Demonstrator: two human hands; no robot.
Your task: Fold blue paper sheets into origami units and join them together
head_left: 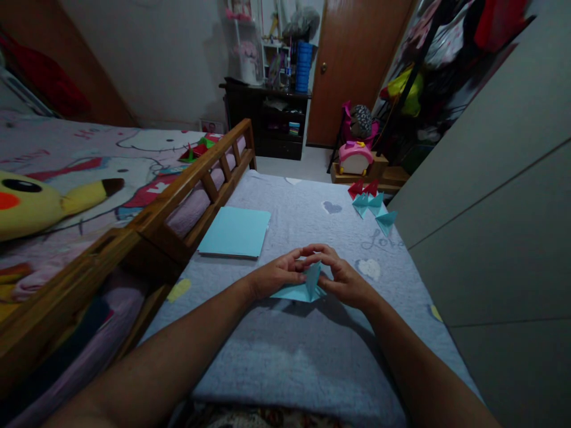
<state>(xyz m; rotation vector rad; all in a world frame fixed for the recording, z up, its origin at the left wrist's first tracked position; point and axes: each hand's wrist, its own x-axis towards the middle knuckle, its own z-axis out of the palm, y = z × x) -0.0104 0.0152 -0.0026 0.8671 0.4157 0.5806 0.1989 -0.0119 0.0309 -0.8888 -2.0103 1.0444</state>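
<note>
Both hands, left hand (279, 274) and right hand (342, 278), pinch the blue paper (306, 285) mid-bed. It looks light, thin and bendy; best held by its folded edges.

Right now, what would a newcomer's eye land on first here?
The left hand and right hand pinch a half-folded blue paper at centre on the grey blanket. A blue stack lies ahead-left, folded red and blue pieces far right. A yellow plush lies far left.
</note>
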